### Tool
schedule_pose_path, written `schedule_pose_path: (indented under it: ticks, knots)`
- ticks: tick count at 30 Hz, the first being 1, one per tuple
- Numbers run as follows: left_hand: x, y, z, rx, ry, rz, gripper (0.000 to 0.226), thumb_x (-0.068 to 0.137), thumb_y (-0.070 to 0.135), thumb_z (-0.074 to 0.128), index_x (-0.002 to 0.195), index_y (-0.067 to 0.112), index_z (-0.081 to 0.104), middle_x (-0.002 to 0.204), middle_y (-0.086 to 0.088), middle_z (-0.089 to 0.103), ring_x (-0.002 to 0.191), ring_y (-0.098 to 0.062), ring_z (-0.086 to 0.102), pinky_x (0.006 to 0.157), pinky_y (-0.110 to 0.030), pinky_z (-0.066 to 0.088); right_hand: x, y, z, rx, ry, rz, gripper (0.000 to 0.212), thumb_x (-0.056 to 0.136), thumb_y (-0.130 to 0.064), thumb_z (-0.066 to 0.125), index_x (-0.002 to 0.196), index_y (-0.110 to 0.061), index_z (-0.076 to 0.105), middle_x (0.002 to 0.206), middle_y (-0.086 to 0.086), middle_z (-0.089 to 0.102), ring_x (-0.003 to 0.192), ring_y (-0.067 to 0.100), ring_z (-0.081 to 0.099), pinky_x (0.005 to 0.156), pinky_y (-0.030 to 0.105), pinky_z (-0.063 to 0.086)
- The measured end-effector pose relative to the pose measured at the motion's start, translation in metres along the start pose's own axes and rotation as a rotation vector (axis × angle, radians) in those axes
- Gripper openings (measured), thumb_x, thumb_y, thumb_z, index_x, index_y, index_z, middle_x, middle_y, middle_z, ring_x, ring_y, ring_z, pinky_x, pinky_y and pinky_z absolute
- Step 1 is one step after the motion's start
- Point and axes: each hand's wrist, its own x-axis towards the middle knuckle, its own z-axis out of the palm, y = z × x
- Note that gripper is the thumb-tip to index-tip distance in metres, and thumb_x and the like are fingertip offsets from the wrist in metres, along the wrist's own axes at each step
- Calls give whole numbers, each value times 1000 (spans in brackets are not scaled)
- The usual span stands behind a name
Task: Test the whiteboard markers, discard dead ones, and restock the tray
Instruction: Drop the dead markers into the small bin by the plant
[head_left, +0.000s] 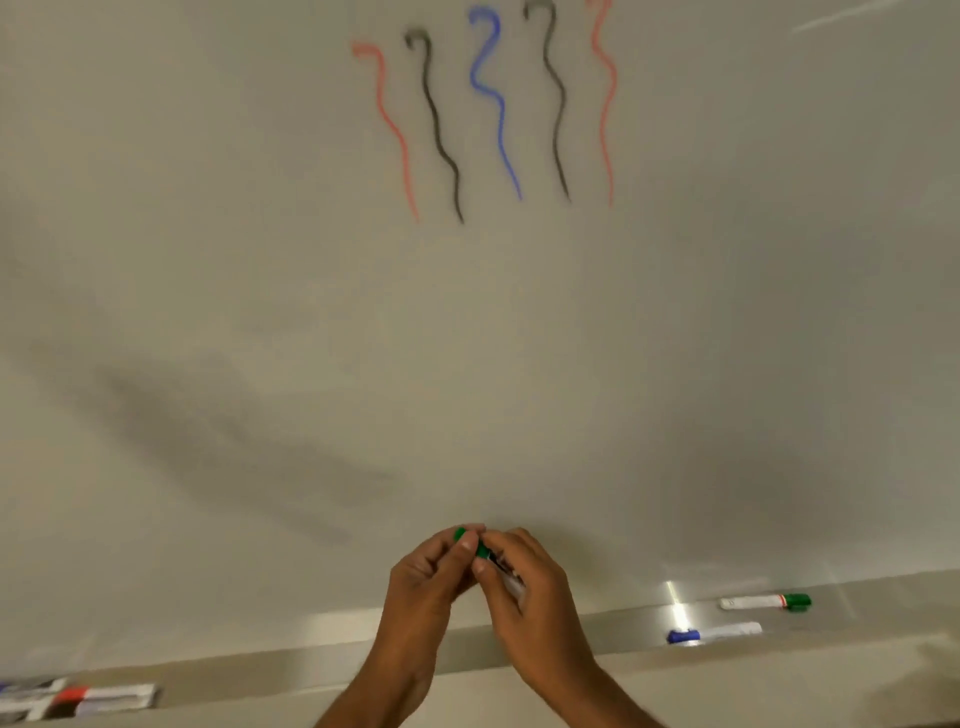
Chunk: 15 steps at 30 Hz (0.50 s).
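Note:
Both hands meet in front of the whiteboard (467, 338), just above its metal tray (623, 629). My left hand (423, 577) pinches the green cap (460, 535) of a green marker. My right hand (524, 582) grips the white barrel (511, 584) of that marker; cap and barrel sit together or nearly so. Several wavy test lines in red, black and blue (488, 104) mark the top of the board. On the tray to the right lie a green-capped marker (766, 601) and a blue-capped marker (714, 633).
A marker package (78, 699) with red and dark parts lies at the tray's far left. The hands cast shadows across the lower board. The tray runs diagonally, rising to the right.

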Motion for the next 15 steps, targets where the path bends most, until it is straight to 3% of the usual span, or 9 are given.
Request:
schedule_pose_path:
  ticks: [4,8,11,15]
  knots:
    - [-3,39,-10,-104,12,-24,19,93,11,66,102,1,78,103,-24,75,97,-32,73,85,-35,59,18,-37,12,-26,94,-46,21,96,-26,61,115,-30,68,98,-13,65,92,10,67,76,32,56]
    - [-4,76,-23,-166,29,-7,15,91,7,68,88,2,81,97,-26,76,88,-31,74,73,-32,63,38,-72,24,-43,120,-52,29,94,-40,57,115,-26,71,100,-16,69,96,4,68,80,31,57]
    - [-4,99,-31,-209,67,12,14,91,7,69,93,-2,80,97,-25,76,97,-38,73,78,-34,64,50,-97,33,-110,122,-61,51,94,-63,43,122,-29,68,105,-20,69,98,-1,67,83,27,56]
    - [-6,124,-40,-258,115,20,17,90,9,71,98,-5,77,95,-25,76,101,-41,72,90,-44,58,63,-124,42,-198,109,-82,58,94,-68,34,127,-31,65,105,-19,70,97,-3,66,82,24,56]
